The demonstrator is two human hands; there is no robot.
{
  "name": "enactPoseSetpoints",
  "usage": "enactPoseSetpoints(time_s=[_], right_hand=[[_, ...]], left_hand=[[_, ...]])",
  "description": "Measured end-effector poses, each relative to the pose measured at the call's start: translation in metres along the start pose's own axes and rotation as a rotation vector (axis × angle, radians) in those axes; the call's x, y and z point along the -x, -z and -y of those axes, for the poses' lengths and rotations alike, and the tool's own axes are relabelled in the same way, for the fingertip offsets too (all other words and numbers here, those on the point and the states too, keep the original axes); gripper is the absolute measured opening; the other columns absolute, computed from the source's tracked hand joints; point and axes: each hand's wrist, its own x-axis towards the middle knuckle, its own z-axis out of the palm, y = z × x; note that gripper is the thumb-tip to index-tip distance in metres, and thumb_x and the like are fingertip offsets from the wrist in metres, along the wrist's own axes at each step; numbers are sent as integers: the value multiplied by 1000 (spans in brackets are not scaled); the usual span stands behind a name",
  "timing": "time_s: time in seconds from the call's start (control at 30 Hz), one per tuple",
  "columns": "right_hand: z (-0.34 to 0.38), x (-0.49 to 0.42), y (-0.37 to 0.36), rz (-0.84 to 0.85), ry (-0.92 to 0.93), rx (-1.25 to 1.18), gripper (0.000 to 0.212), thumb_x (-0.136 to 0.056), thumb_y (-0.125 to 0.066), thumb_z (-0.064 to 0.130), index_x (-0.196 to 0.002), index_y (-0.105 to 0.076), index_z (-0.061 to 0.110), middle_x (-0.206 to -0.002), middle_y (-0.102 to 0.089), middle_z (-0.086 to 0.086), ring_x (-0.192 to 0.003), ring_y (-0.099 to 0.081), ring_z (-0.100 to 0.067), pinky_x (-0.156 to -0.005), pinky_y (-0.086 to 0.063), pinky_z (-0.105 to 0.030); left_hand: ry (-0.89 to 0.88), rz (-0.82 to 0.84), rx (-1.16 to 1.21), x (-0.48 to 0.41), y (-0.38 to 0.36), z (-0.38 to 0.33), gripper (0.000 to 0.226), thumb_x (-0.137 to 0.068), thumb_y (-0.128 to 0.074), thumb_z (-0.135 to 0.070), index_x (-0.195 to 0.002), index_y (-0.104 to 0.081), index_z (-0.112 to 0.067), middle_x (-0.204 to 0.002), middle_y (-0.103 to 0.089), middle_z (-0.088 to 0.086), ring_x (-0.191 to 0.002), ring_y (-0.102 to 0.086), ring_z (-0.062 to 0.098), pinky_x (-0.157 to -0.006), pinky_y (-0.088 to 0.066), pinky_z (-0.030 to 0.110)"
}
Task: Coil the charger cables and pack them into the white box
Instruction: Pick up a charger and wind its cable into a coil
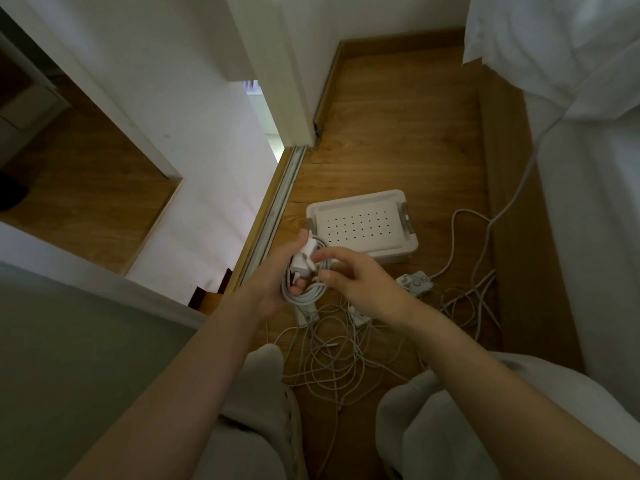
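The left hand (277, 282) hides part of the coiled cable (306, 289) it grips with a white plug (304, 256). At 3 o'clock of the coil, the right hand (360, 278) pinches a strand. The white box (360, 225) lies at 1 o'clock, loose cables (332, 351) at 6, tangled beyond separating.

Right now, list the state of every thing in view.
white box: on the floor, lid on.
coiled cable: bundled with its plug, held in the left hand.
right hand: fingertips pinching at the coil.
loose cables: tangled on the floor.
switch block: lying beside the box.
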Motion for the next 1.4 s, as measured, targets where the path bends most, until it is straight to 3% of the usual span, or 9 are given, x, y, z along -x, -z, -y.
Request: enactPoseSetpoints(time_s=[0.13,0.2,0.3,0.4,0.63,0.87,1.07,1.23,1.4], right_hand=[[2,3,-2,-64,2,72,9,-89,-60,23,-97,-58,21,-84,-61,1,-66,-56,-7,-57,-44,-10],[0,5,-6,-135,51,199,11,-87,-62,23,-94,-53,19,-82,-60,2,-61,-52,-4,-47,-38,-8],[-3,7,-11,-252,92,489,10,-91,-56,31,-94,-50,24,-98,-57,-2,-87,-54,-15,-62,-38,-14],[2,9,-9,-338,107,889,25,-96,-45,32,-118,-52,22,-135,-39,-4,-127,-33,-22,-97,-39,-33],[21,18,-18,-176,271,984,37,-97,-43,17,-133,-43,11,-138,-42,-4,-130,-32,-18,-109,-22,-31],[21,23,-6,-465,291,175,9,-92,-51,19,-86,-52,26,-119,-57,9,-112,-51,0,-93,-51,-30],[22,7,24,-707,67,-83,12,-98,-42,21,-91,-45,12,-77,-51,5,-63,-48,-6,-56,-43,-22],[12,-13,31,-627,-129,-15,23,-100,-37,27,-99,-48,6,-73,-52,1,-64,-50,-11,-58,-43,-26],[5,-32,40,-345,-477,-517,28,-100,-39,22,-91,-56,2,-73,-64,-9,-68,-63,-19,-66,-57,-30]], left_hand=[[-14,-11,-8,-2,-3,6,41,-87,-50,-50,-99,-66,-15,-72,-63,4,-54,-53,11,-48,-42,19],[-36,-58,12,-4,-8,9,47,-86,-52,-50,-114,-64,-14,-92,-68,9,-78,-60,20,-69,-43,28],[-49,-109,12,-6,-15,10,49,-88,-52,-48,-124,-59,-14,-108,-66,14,-92,-58,25,-79,-41,33],[-40,-124,-46,-8,-20,10,50,-84,-57,-51,-117,-63,-14,-90,-63,12,-65,-55,14,-57,-41,24],[37,-179,-129,-9,-21,14,24,-87,-56,-34,-80,-60,-11,-74,-50,7,-66,-40,16,-58,-33,26],[-37,-67,-62,-7,-26,11,70,-76,-63,-63,-115,-61,-4,-117,-57,26,-99,-49,29,-95,-43,45],[-110,174,71,-4,-43,8,41,-96,-48,-23,-134,-47,-8,-120,-60,19,-103,-63,26,-83,-52,32],[-189,41,-73,-2,-41,10,37,-97,-47,-19,-134,-47,-14,-124,-61,14,-111,-61,25,-89,-53,37],[-415,-94,-448,7,-33,7,35,-95,-50,-24,-129,-44,-22,-112,-64,2,-98,-66,14,-81,-57,29]])
